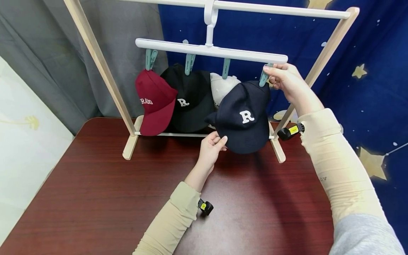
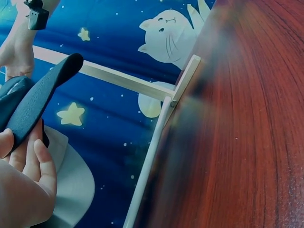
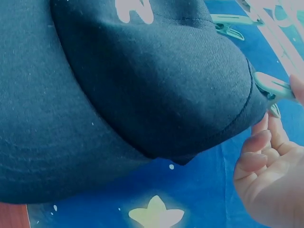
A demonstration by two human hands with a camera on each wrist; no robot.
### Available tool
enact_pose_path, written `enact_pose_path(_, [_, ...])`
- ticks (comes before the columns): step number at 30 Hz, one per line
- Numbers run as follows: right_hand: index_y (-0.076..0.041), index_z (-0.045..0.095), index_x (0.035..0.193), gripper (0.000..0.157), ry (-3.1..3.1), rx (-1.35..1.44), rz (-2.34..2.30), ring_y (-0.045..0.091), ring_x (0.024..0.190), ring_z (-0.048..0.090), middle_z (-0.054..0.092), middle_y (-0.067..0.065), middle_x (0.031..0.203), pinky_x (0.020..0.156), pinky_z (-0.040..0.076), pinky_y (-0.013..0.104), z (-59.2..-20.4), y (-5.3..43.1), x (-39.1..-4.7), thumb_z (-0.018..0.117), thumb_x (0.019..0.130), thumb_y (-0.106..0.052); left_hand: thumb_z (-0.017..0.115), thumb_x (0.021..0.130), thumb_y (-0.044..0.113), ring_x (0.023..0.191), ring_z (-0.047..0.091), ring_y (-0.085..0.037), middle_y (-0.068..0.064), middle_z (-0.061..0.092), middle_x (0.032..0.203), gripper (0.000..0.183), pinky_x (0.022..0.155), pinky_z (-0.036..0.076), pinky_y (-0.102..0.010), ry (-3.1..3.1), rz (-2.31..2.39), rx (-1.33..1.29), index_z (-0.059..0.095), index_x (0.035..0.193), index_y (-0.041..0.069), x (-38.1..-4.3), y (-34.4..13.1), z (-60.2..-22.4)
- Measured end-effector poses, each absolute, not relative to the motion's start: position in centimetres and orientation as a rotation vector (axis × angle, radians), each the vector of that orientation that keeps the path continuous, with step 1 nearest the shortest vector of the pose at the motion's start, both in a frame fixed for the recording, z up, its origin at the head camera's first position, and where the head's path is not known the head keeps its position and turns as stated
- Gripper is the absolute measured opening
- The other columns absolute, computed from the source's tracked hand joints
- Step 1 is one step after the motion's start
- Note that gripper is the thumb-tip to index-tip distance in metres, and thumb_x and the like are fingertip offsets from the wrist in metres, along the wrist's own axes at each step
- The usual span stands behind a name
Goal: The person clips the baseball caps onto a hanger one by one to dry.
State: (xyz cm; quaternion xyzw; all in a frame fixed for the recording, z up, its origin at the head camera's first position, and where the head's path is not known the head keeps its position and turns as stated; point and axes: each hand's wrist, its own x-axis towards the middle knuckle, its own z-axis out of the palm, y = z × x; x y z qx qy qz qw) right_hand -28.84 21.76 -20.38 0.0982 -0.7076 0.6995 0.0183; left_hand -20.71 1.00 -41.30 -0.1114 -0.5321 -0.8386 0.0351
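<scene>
A navy cap [image 1: 239,117] with a white R hangs at the right end of a white hanger bar [image 1: 210,50]. My left hand [image 1: 211,148] pinches its brim edge between thumb and fingers; the left wrist view shows this brim [image 2: 42,102] in the grip. At the cap's top, my right hand [image 1: 288,81] pinches a teal clip [image 1: 264,76]. In the right wrist view the clip [image 3: 273,86] sits against the cap's crown edge. Left of it hang a white cap [image 1: 221,86], partly hidden, a black cap [image 1: 194,95] and a red cap [image 1: 156,102], beneath further teal clips.
A wooden rack [image 1: 105,71] with a white top rail [image 1: 280,9] stands on the dark red table [image 1: 127,202]. Its low crossbar [image 1: 188,135] runs behind the caps. Grey [image 1: 41,53] and blue star-patterned curtains [image 1: 376,106] hang behind.
</scene>
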Motion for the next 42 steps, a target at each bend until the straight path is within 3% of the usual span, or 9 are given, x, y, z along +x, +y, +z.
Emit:
enact_pose_path(8, [-0.006,0.06,0.087,0.013,-2.181,0.294,2.101,0.013,0.067,0.05,0.057,0.001,0.071,0.052,0.04,0.02,-20.7,21.6,-28.7,0.071,0.087,-0.014,0.062,0.091,-0.001,0.063,0.065,-0.019,-0.002,0.065,0.071,0.006,0.064,0.055,-0.029,-1.707,-2.596,-0.371,0.058,0.093,-0.004,-20.7,1.3,-41.7])
enact_pose_path(13, [-0.005,0.06,0.089,0.012,-2.153,0.328,2.105,0.012,0.069,0.052,0.059,0.001,0.075,0.059,0.043,0.022,-21.1,21.6,-28.6,0.069,0.088,-0.014,0.062,0.091,0.0,0.065,0.068,-0.022,-0.006,0.065,0.068,0.016,0.067,0.056,-0.033,-1.755,-2.596,-0.394,0.051,0.081,0.004,-20.6,1.4,-41.9])
enact_pose_path(20, [-0.005,0.061,0.09,0.009,-2.112,0.368,2.129,0.011,0.069,0.051,0.056,0.001,0.076,0.062,0.043,0.023,-21.6,21.6,-28.5,0.068,0.089,-0.011,0.06,0.093,0.001,0.084,0.063,-0.05,-0.017,0.069,0.08,0.015,0.069,0.056,-0.035,-1.816,-2.597,-0.437,0.05,0.081,0.002,-20.5,1.6,-42.1])
enact_pose_path(24, [-0.006,0.064,0.089,0.005,-2.096,0.396,2.133,0.01,0.07,0.053,0.058,0.0,0.078,0.064,0.043,0.022,-21.9,21.9,-28.6,0.067,0.089,-0.009,0.058,0.093,0.0,0.088,0.065,-0.045,-0.024,0.068,0.092,0.007,0.071,0.056,-0.034,-1.859,-2.607,-0.425,0.053,0.095,-0.005,-20.5,1.6,-42.1])
enact_pose_path(31, [-0.007,0.067,0.093,0.004,-2.074,0.415,2.144,0.009,0.075,0.059,0.066,0.002,0.085,0.068,0.046,0.021,-22.5,22.1,-28.3,0.067,0.088,-0.006,0.057,0.095,0.004,0.087,0.069,-0.027,-0.024,0.066,0.105,0.025,0.075,0.055,-0.035,-1.92,-2.616,-0.454,0.055,0.116,-0.009,-20.5,0.9,-42.1])
enact_pose_path(42, [-0.005,0.065,0.094,0.008,-2.01,0.362,2.172,0.012,0.083,0.061,0.069,0.003,0.087,0.075,0.046,0.021,-23.3,22.1,-27.8,0.067,0.088,-0.002,0.055,0.096,0.004,0.094,0.067,-0.034,-0.025,0.064,0.112,0.031,0.079,0.054,-0.041,-1.965,-2.643,-0.511,0.052,0.124,-0.011,-20.9,-0.6,-42.2])
